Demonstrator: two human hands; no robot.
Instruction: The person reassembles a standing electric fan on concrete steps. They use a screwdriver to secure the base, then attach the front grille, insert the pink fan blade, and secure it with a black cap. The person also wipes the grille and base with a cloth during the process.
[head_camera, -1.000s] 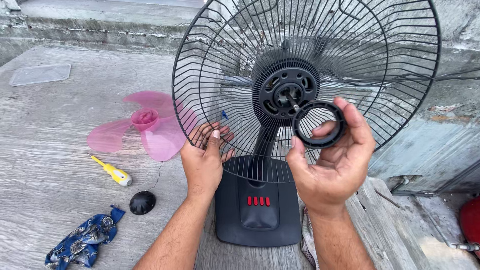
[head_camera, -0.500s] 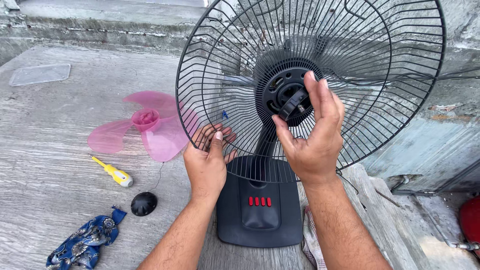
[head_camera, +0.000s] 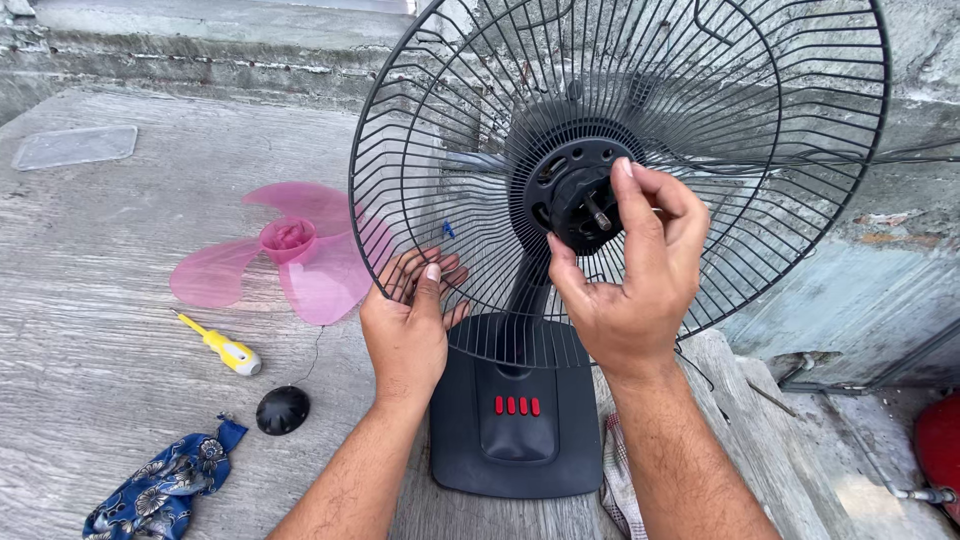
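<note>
Wire fan guard (head_camera: 480, 130): top rim cut off by upper edge. Right hand (head_camera: 625, 290) covers right part of motor hub (head_camera: 570, 185); whatever sits under fingers not visible. Left hand (head_camera: 408, 335) fingertips partly behind guard wires. Pink fan blade (head_camera: 255, 260): right lobe seen only through wires. Red object (head_camera: 940, 450) far right, cut by edge, unidentifiable. Blue patterned cloth (head_camera: 160, 490) clipped at bottom.

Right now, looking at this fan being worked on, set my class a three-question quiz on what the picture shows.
1. True or false: the pink blade is mounted on the fan.
2. Which hand grips the wire guard's lower rim?
3. What lies nearest the yellow screwdriver: A) black cap B) red object C) clear plastic sheet?

Key: 1. False, it lies on the floor. 2. The left hand; the right hand is at the hub. 3. A.
</note>
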